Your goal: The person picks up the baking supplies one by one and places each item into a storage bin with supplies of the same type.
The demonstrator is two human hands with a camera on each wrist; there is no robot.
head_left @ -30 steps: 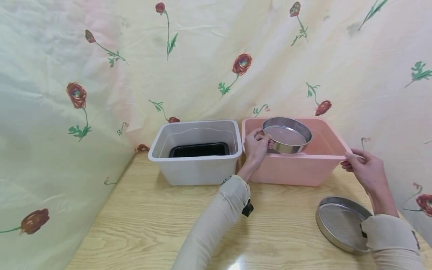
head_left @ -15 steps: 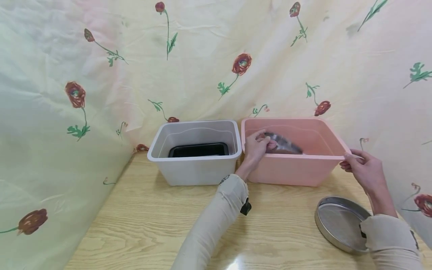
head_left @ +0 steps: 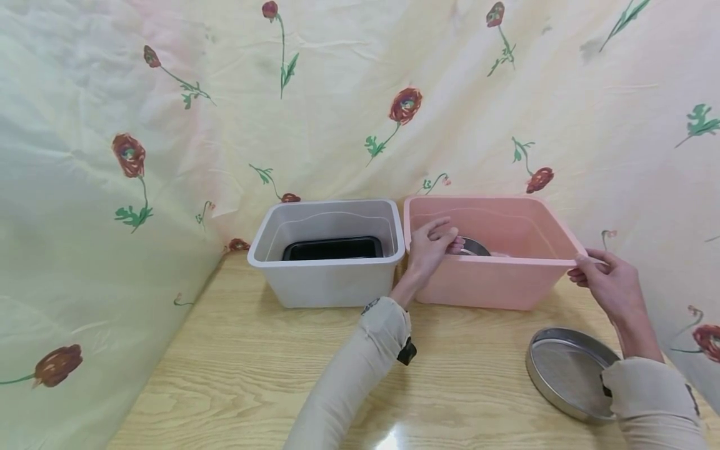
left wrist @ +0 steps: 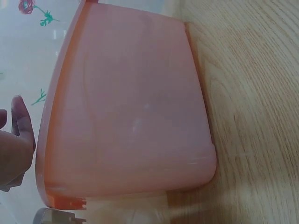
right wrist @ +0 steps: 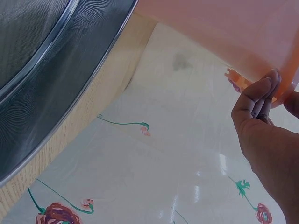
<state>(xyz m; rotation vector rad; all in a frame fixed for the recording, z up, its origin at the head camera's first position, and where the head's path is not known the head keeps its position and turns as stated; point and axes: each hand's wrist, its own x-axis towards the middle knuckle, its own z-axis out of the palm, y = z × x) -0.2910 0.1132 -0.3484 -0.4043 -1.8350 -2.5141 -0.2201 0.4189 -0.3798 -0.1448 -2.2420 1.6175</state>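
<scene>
Above the left front of the pink plastic bin (head_left: 495, 282), my left hand (head_left: 429, 249) hangs with loosely bent fingers and nothing in its grasp. Inside the bin, just past those fingers, part of a round metal sieve (head_left: 475, 246) shows; the front wall hides the rest. The left wrist view has the left hand (left wrist: 16, 151) at the bin's rim level. At the right front corner, my right hand (head_left: 613, 284) pinches the bin's rim, thumb on one side and fingers underneath. Its grip also appears in the right wrist view, fingers (right wrist: 254, 95) against the pink plastic.
A second, larger-looking metal sieve (head_left: 568, 372) lies on the wooden table (head_left: 270, 375) beside the right forearm, which covers part of it. Left of the pink bin stands a grey-white bin (head_left: 337, 286) with a black tray (head_left: 333, 249) inside. Flowered cloth (head_left: 337, 125) hangs behind.
The sieve my left hand held over the pink bin has tilted, dropped inside and left my fingers. The right hand has stayed on the rim.
</scene>
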